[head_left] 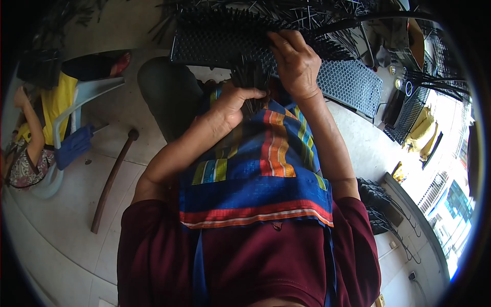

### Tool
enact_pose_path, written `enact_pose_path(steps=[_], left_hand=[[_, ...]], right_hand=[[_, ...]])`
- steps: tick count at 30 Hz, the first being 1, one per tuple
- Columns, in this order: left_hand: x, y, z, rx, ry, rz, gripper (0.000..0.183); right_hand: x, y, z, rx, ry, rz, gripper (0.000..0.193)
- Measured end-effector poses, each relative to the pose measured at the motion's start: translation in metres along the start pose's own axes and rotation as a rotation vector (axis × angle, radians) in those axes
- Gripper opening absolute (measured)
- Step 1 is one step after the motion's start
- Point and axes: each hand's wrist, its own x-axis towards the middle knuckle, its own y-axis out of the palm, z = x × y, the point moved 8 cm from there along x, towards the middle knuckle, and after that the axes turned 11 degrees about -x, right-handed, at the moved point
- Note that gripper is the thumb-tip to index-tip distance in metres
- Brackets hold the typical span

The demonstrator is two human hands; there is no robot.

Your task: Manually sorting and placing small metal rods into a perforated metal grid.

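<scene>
A long perforated panel [353, 86], grey with rows of round holes, lies across in front of me. Thin black sticks [230, 23] stand in many of its holes, mostly along the far side. My left hand [231, 106] is closed around a bunch of thin dark sticks [250, 77], held upright over my lap near the panel's near edge. Above the panel, my right hand [299, 64] has its fingers pinched together and pointing down to the left. Whatever sits between those fingertips is too small and dark to make out.
A striped blue apron [255, 174] covers my lap. On the left, another person [30, 153] sits in a pale plastic chair [76, 110]. A brown wooden stick [113, 181] lies on the floor. A cardboard box [415, 43] and yellow bundle [423, 130] are at the right.
</scene>
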Motion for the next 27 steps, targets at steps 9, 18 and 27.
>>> enact_pose_path(steps=[9, 18, 27], left_hand=[[-0.007, 0.012, -0.003, 0.048, -0.011, 0.058, 0.035], [-0.006, 0.005, 0.002, 0.061, 0.015, 0.056, 0.035], [-0.003, 0.004, -0.002, 0.07, 0.016, 0.061, 0.029]], right_hand=[[-0.055, 0.007, -0.036, 0.437, 0.613, 0.11, 0.035], [0.007, -0.001, -0.009, 0.141, 0.138, -0.041, 0.013], [0.012, 0.009, -0.003, 0.056, 0.056, 0.037, 0.01]])
